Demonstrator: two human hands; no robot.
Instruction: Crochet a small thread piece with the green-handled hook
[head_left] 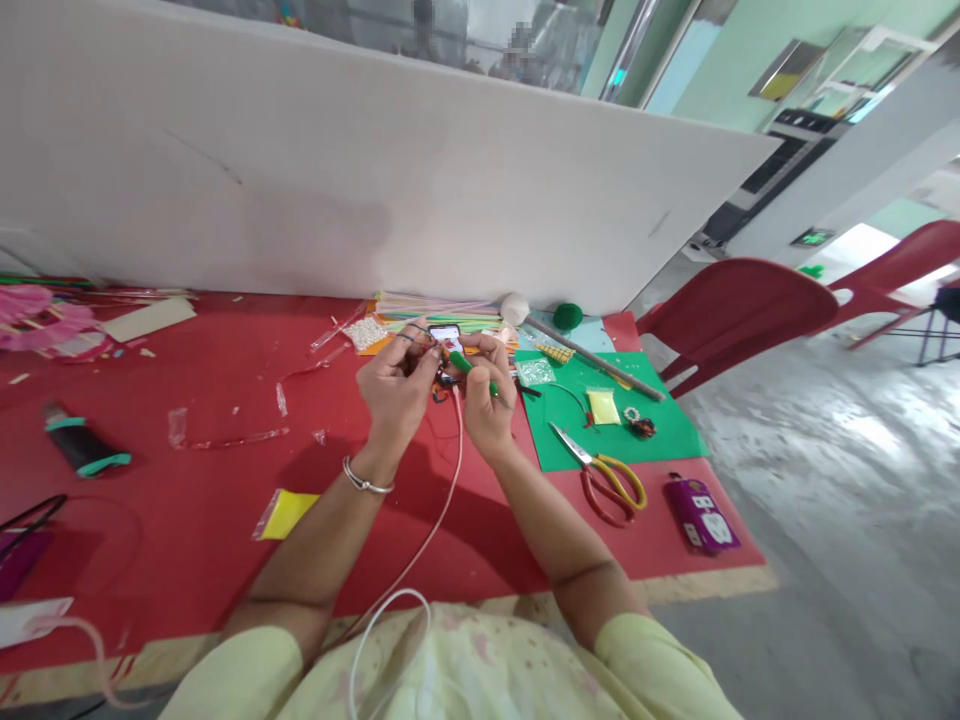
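My left hand (397,385) is closed in a pinch, a dark strand of yarn looped round its raised fingers. What lies between its fingertips is small and partly hidden. My right hand (489,400) is wrapped round a green-handled tool (460,361), which looks like a crochet hook, its tip reaching toward the left fingertips. Just behind both hands a phone (445,334) with a lit screen stands on the table. Some small dark thing (442,394) sits below the fingers, partly covered. A pink cable (454,470) runs from there toward my body.
Scissors (604,480) lie on a green sheet (559,455) to the right, near a purple pack (703,515). Colourful stems (442,305) and white beads (366,333) lie behind. Left are a yellow packet (286,514) and a black-and-teal tool (86,443). A white partition (375,170) borders the red table.
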